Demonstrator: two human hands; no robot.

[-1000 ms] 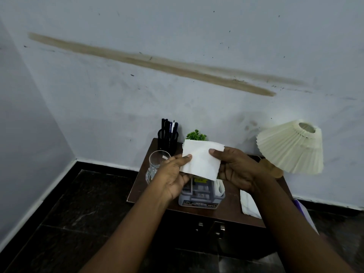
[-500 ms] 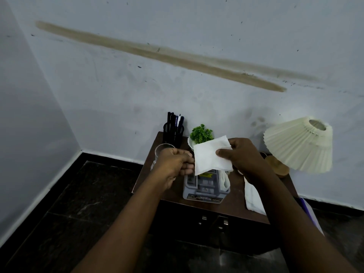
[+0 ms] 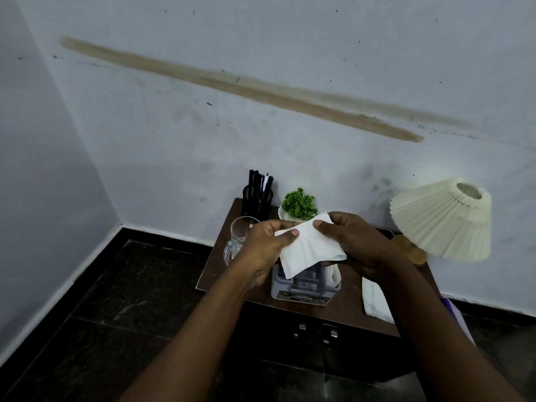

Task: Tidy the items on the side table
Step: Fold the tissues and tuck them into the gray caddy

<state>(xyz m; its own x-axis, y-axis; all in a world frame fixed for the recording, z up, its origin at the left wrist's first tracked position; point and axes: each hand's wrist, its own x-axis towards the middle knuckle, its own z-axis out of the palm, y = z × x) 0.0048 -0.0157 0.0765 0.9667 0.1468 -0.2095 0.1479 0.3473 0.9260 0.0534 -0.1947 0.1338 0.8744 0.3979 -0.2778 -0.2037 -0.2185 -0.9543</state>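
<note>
The left hand (image 3: 265,248) has rejoined the right hand (image 3: 358,245), both pinching the tissue (image 3: 310,253) between them.

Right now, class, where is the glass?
Head view: the glass stands on the side table, left edge, in front of the pen holder.
</note>
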